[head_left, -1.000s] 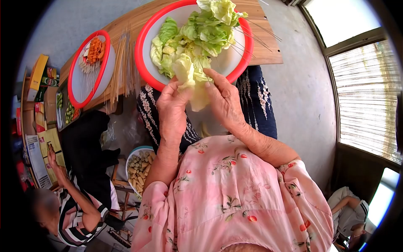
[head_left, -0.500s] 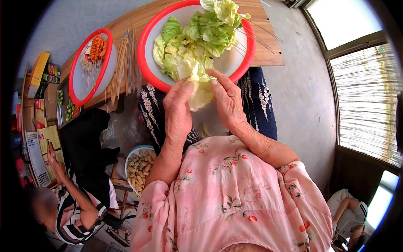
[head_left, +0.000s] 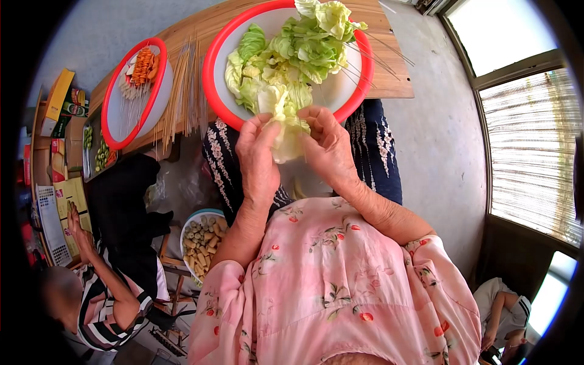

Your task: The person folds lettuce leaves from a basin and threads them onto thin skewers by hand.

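Note:
A pale lettuce leaf [head_left: 283, 131] is pinched between my two hands just over the near rim of the red-edged basin [head_left: 211, 76]. My left hand [head_left: 258, 149] grips the leaf's left side between thumb and fingers. On the opposite side my right hand [head_left: 328, 146] has its fingertips closed on the leaf's edge. Loose lettuce leaves [head_left: 249, 85] lie in the basin beyond. At its far right, bunched lettuce on skewers [head_left: 316, 45] rests with the thin sticks pointing out over the rim.
Bare wooden skewers [head_left: 182, 91] lie on the wooden table [head_left: 389, 61] left of the basin. A smaller red-rimmed basket [head_left: 111, 115] holds skewered orange food [head_left: 144, 67]. Below stands a bowl of pale brown pieces [head_left: 204, 243]. Two other people sit nearby, one in a striped top [head_left: 103, 316].
The leaf has been folded up more tightly between my hands. My right fingers have curled in and lowered slightly, while my left hand has barely moved.

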Available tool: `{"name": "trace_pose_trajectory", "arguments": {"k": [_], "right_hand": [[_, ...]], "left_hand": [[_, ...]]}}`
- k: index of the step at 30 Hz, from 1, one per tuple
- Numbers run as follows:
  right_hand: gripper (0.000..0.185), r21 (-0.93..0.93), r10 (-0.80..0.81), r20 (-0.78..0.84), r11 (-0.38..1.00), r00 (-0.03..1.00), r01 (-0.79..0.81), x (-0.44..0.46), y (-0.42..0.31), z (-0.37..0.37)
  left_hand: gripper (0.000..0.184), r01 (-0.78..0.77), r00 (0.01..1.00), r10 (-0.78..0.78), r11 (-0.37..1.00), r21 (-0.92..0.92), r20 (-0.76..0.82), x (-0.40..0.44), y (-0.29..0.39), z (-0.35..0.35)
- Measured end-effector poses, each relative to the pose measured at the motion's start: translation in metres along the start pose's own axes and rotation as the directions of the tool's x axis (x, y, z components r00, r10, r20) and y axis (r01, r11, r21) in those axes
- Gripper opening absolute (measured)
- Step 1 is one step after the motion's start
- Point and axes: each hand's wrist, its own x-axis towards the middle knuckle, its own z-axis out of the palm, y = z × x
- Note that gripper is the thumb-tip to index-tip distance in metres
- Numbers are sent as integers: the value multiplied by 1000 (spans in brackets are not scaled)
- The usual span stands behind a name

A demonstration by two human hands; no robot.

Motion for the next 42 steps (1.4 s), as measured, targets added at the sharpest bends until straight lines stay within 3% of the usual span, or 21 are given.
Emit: {"name": "trace_pose_trajectory", "arguments": {"k": [3,6,11,14,18,21,26,30,32,35,38,42], "right_hand": [[19,-136,47,31,990,998,-43,-1,-6,-5],[15,-150,67,32,987,997,-61,-2,-9,-4],[10,58,104,39,993,994,-107,0,-4,-8],[10,125,197,48,971,979,-202,-1,-6,-9],[11,219,262,48,939,964,-266,-2,-3,-10],[13,240,283,57,927,957,-289,0,-5,-13],[12,310,330,75,889,941,-337,-1,-1,-15],[11,383,368,46,852,929,-357,-1,-3,-10],[11,372,368,57,855,928,-362,-1,-7,-11],[11,370,359,69,857,931,-358,-2,-7,-12],[11,382,355,79,852,932,-357,-2,-6,-13],[11,373,364,90,851,927,-371,-3,-11,-11]], "left_hand": [[19,-43,999,43,997,69,2,-1,-1,-2],[16,-93,996,92,985,148,15,-1,-4,-5],[11,-343,937,344,888,306,52,8,-17,-14],[11,-423,874,465,579,697,143,4,-11,-14],[15,-587,737,573,277,761,359,-1,-8,-7],[19,-664,692,568,258,702,446,-5,-6,-6],[12,-420,907,373,770,479,196,-3,-13,-16],[39,-323,946,309,920,221,98,-5,-13,-3],[56,-185,983,184,978,96,24,-8,-2,8],[63,-100,995,99,995,28,31,1,-7,3],[62,-50,988,54,998,-28,148,2,-1,3],[63,66,988,-60,997,-35,144,4,1,-3]]}}
